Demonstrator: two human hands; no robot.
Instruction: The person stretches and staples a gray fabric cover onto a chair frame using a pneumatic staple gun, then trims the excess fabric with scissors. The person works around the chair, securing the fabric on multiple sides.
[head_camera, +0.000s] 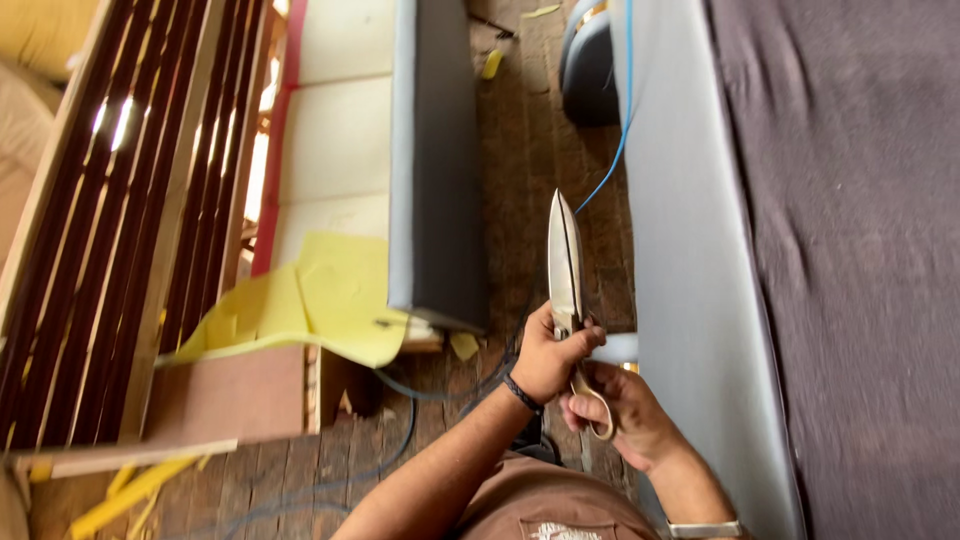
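Note:
A large pair of metal scissors (565, 262) points up the frame with its blades closed together. My left hand (545, 358), a black band on its wrist, grips the scissors around the pivot. My right hand (628, 415) holds the tan handle loops just below. Both hands sit beside the pale grey edge of a padded panel (690, 300) covered in dark grey fabric (850, 250). A small pale strip of the panel's material (615, 348) sticks out right next to my left hand's fingers.
A second grey upholstered panel (440, 160) stands to the left of the scissors over a brick floor (530, 150). Yellow foam sheet (320, 295) lies on a wooden board. A wooden frame with dark straps (120, 220) fills the left. A thin blue cord (610, 160) runs along the panel.

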